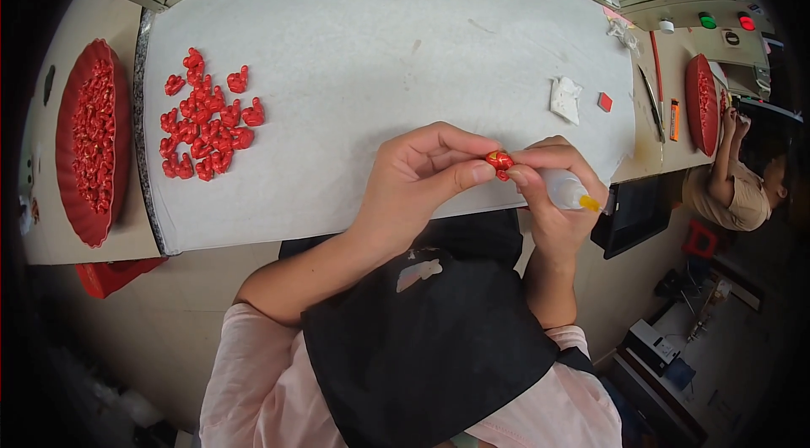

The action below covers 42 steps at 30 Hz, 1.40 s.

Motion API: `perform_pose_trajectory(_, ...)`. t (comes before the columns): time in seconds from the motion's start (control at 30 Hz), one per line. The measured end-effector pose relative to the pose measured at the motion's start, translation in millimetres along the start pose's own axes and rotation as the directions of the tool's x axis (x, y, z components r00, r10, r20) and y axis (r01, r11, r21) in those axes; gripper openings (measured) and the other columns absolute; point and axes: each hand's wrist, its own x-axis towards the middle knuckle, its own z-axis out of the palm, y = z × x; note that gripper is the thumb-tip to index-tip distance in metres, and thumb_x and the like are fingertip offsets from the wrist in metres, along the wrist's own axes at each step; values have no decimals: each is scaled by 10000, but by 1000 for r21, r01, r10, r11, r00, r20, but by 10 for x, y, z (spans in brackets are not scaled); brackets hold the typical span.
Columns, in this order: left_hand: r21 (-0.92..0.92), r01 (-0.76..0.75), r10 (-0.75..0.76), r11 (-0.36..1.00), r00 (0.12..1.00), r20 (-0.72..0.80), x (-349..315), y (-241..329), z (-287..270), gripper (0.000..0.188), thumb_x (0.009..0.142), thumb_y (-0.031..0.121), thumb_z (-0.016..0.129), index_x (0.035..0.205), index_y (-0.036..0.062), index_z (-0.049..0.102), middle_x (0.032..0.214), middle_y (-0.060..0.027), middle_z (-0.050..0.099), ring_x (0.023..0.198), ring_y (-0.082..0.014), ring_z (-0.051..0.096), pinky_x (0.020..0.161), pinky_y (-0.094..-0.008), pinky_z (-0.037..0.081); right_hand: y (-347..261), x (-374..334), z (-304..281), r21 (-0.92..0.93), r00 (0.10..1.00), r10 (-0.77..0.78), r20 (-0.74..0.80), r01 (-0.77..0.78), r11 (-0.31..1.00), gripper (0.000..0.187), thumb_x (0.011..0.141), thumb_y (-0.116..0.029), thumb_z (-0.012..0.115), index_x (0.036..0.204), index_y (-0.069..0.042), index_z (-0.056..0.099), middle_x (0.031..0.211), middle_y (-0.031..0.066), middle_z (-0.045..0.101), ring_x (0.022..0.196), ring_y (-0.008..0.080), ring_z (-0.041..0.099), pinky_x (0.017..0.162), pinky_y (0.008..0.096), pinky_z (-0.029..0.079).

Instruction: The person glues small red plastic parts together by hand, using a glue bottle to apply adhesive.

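Between the fingertips of both hands, above the near edge of the white-covered table [363, 68], is a small glossy red piece [500, 161] with gold markings. My left hand [426, 171] pinches it from the left with thumb and forefinger. My right hand [558, 216] pinches its other side, and also holds a whitish squeeze bottle [561, 186] with a yellow tip against the palm. The fingers partly hide both the piece and the bottle. To the left on the table lies a group of several similar red pieces [207, 123].
A red scalloped tray [118, 170] full of small red pieces stands at the left. White tissue [565, 99], a small red block [605, 102], an orange stick-shaped item [674, 121] and a dark slender tool [650, 102] lie at the right. Another person [738, 191] sits beyond a second red tray [697, 106].
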Motion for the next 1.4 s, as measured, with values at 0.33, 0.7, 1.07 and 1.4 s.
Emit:
perform_pose_trajectory(0.33, -42, 104, -103, 994, 995, 12, -2, 30, -4, 128, 741, -8, 545, 868, 6, 556, 850, -89, 589, 802, -123, 555, 753, -237, 426, -238, 110, -141, -288, 968, -119, 219, 181, 940, 190, 570, 52, 657, 744, -1, 602, 612, 77, 549, 517, 137, 521, 455, 208, 386)
perform_pose_trajectory(0.7, -50, 111, -111, 993, 994, 12, 10, 36, -25, 121, 737, -15, 548, 855, 9, 568, 848, -93, 593, 794, -121, 560, 748, -235, 432, -218, 143, -125, -261, 963, -84, 254, 152, 953, 180, 577, 45, 655, 742, 4, 596, 602, 78, 544, 515, 145, 516, 453, 211, 382)
perform_pose_trajectory(1.07, -84, 3, 0, 996, 1000, 29, 0, -36, -36, 120, 740, -30, 534, 853, -1, 565, 877, -135, 587, 822, -151, 564, 759, -256, 442, -297, 138, -87, -376, 930, -209, 301, 317, 870, 212, 534, 38, 660, 729, 6, 584, 592, 80, 529, 511, 171, 515, 439, 233, 396)
perform_pose_trajectory(1.4, -81, -5, 9, 997, 998, 57, 2, -9, -65, 120, 743, -41, 523, 853, -12, 561, 879, -151, 584, 818, -168, 571, 749, -259, 456, -420, 204, -48, -459, 904, -208, 374, 375, 806, 223, 519, 42, 657, 724, 13, 574, 586, 79, 523, 519, 179, 522, 436, 241, 405)
